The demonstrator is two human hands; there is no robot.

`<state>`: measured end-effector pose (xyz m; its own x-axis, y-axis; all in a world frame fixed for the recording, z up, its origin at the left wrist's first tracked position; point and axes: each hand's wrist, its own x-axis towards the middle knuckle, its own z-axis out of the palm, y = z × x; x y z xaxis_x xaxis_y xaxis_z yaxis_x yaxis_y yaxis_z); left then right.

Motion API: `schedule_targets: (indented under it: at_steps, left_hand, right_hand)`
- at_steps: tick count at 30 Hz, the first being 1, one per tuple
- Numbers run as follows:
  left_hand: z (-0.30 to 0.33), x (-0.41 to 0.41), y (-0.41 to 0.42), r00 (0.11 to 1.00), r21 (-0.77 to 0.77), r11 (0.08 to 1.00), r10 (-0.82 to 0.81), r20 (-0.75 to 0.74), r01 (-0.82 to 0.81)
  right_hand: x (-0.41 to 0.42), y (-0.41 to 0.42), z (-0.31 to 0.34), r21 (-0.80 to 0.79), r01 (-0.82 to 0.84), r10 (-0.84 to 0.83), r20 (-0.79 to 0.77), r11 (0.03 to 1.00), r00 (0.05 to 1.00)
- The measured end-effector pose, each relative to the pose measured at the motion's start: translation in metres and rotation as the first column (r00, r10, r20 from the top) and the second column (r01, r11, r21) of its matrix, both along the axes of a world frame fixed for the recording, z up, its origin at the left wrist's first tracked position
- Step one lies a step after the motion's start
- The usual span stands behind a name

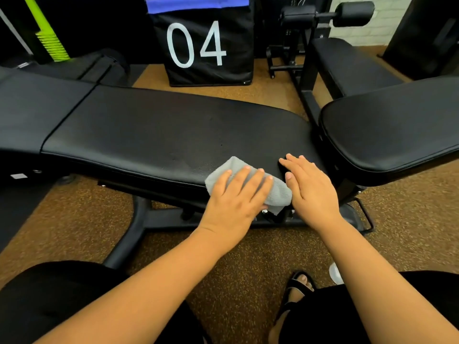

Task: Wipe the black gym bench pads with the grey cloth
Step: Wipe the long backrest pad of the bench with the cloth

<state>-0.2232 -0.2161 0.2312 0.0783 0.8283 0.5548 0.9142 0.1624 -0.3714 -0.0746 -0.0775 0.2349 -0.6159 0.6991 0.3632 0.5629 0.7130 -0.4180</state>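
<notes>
1. Left hand (236, 194): fingers straight and spread, palm flat on the grey cloth (278, 192), pressing it down. No curl round it; whether the thumb pinches the hanging corner near the palm I cannot tell.
2. Right hand (310, 187): flat and relaxed, fingers straight, holding nothing. It rests on the pad just beside the cloth, thumb side touching or nearly touching the fabric.
3. Cloth: bunched, lying at the near edge of the long bench pad (161, 135), towards its right end. One corner hangs off over the frame (149, 217).
4. Surroundings: a second pad (397, 130) sits just right of the long one across a narrow gap; a shorter pad section (37, 108) adjoins on the left. Beyond, a black box marked 04 (206, 43) stands on the speckled floor (74, 219).
5. Progress (judgement): wiping of the long pad appears under way; most of its surface lies left of the cloth, so much may remain.
6. Risks (judgement):
   - Flat-palm pressure only, so the cloth may bunch or slip out on a quick stroke.
   - With the cloth half over the edge, a pull towards the body could drop it on the floor.
   - The hanging corner could catch on the frame hardware below.
   - The strip under the right hand may be missed.
</notes>
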Motion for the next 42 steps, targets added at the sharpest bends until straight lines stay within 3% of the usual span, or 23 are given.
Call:
schedule_targets:
  at_steps: [5,9,13,21,28,36,42]
  left_hand:
    - [0.011,-0.029,-0.012,0.993,0.014,0.994,-0.112,-0.042,0.112]
    - [0.016,-0.054,-0.031,0.999,0.048,0.998,-0.033,-0.037,0.035]
    - [0.008,-0.029,-0.018,0.996,0.050,0.995,0.087,-0.006,-0.087]
    - [0.014,-0.025,-0.015,0.997,-0.018,0.998,-0.058,-0.041,0.057]
    - [0.017,-0.033,-0.016,0.997,0.036,0.997,0.070,0.017,-0.071]
    - [0.017,-0.013,-0.007,0.999,-0.060,0.998,-0.036,-0.006,0.036]
    - [0.027,-0.041,-0.030,0.995,-0.046,0.995,0.089,0.048,-0.087]
  right_hand:
    - [0.001,0.000,0.002,-0.001,-0.015,0.015,0.004,1.000,1.000]
    - [0.000,-0.002,0.003,-0.006,0.004,-0.004,-0.010,1.000,1.000]
    - [-0.001,-0.002,0.003,-0.001,0.013,-0.013,-0.014,1.000,1.000]
    - [0.000,-0.001,0.001,0.002,-0.004,0.004,-0.025,1.000,1.000]
    - [-0.003,-0.002,0.002,0.007,0.027,-0.027,-0.027,1.000,0.999]
    - [0.000,0.001,0.001,-0.003,-0.013,0.013,-0.039,1.000,0.999]
    - [-0.001,-0.001,0.001,0.013,0.011,-0.011,-0.047,1.000,0.999]
